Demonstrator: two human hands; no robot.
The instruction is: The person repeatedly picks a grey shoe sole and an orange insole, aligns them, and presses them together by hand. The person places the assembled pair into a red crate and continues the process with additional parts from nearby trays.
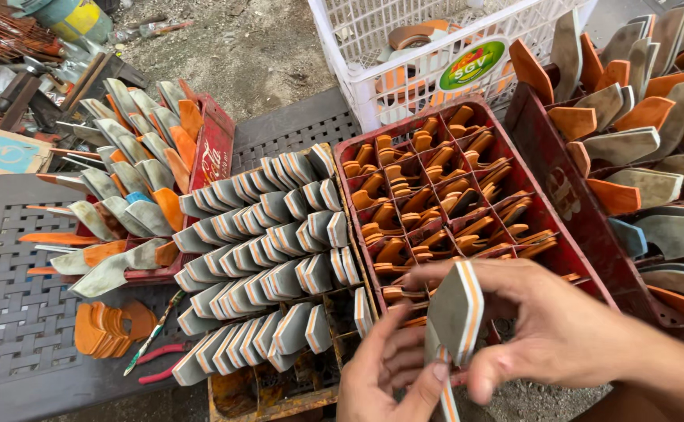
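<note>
Nearest the camera, the left hand (393,371) rose from the bottom edge of the view with its fingers curled up around the lower end of a grey piece with an orange stripe (454,312), the thumb pressed against a second, narrower striped piece (445,391) that ran down out of view. The right hand (545,328) came in from the lower right and closed over the same grey piece from above, fingers (451,273) reaching past its top edge and the thumb (487,375) bent beneath it, so the piece stood nearly upright, pinched between both hands. It was held just over the near edge of the red divided crate (358,156), whose compartments were packed with small orange pieces (436,203). Directly left of that crate, a lower crate (279,395) carried rows of matching grey striped pieces (272,250) leaning on one another. Farther left, another red crate (213,144) held blades with orange handles (135,180) fanned outward, and on the dark woven mat (14,312) near its left edge lay a small stack of orange cut-outs (103,328) and a thin tool with red handles (154,352). At the right edge of the view a further red crate (561,195) bristled with larger grey and orange blades (631,144). A white plastic basket (342,55) stood beyond the divided crate.
</note>
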